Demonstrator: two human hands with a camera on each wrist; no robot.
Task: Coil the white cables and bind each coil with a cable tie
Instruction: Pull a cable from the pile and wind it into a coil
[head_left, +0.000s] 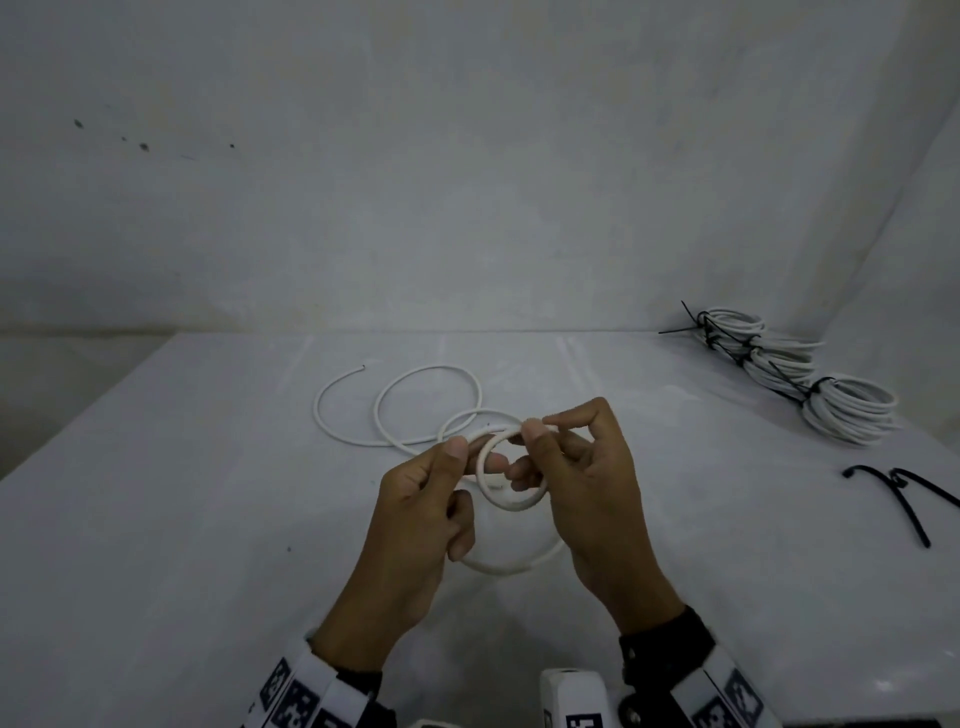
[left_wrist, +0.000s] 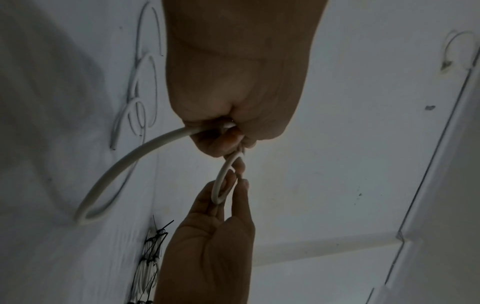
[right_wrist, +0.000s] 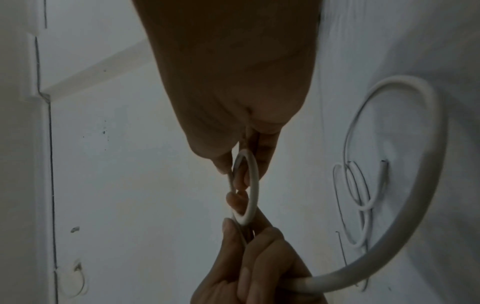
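Looking from the head view, the left hand (head_left: 415, 499) and the right hand (head_left: 576, 483) both pinch one small loop of the white cable (head_left: 511, 501) above the table (head_left: 156, 519); thumb and fingers of each hand are curled on it. Beyond the loop, the rest of the cable lies on the table in loose wide rings. Only this view shows the bound coils (head_left: 810, 379), stacked far to the right of the loop, with black cable ties (head_left: 904, 493) lying in front of them.

The left wrist view shows the left hand (left_wrist: 233, 115) gripping the cable (left_wrist: 124, 164) where a thick arc leaves the fist, the right hand (left_wrist: 213, 236) holding the loop's other side.

The right wrist view shows the loop (right_wrist: 249, 185) edge-on between both hands, smooth and round.
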